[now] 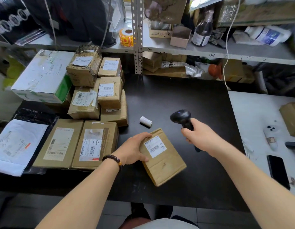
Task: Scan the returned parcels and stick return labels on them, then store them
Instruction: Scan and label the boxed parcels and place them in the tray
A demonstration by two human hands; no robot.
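Left hand: the left hand [134,148] grips the left side of a small brown parcel [166,167], with the fingers curled over its far corner and the thumb pressed against its near edge. A bead bracelet [113,160] sits on the wrist.
Right hand: the right hand [199,136] is wrapped round the handle of a black scanner [182,119]. It holds the scanner in the air to the right of the parcel, head up and to the left of the fist.
Parcel: it lies flat and askew on the black table [176,96], near the front edge. A white label [155,146] with a barcode faces up on its far half, just beside the left fingers.
Beyond the parcel: a small white roll [145,121] lies on its side on the table, apart from both parcel and scanner.
Left of the table: a pile of parcels [97,95], brown boxes with white labels, is stacked in several layers. In front of it two flat brown boxes [59,142] lie side by side, touching. Left of those is a white mailing bag [16,146].
Far left: a large white box [44,75] with a green side rests tilted on lower boxes.
Right: a white table [255,109] stands just beside the black one, with a black phone [278,171] on it.
Back: a metal shelf [209,50] carries a roll of yellow stickers [126,37], a dark bottle [203,30] and a small open carton [180,37].
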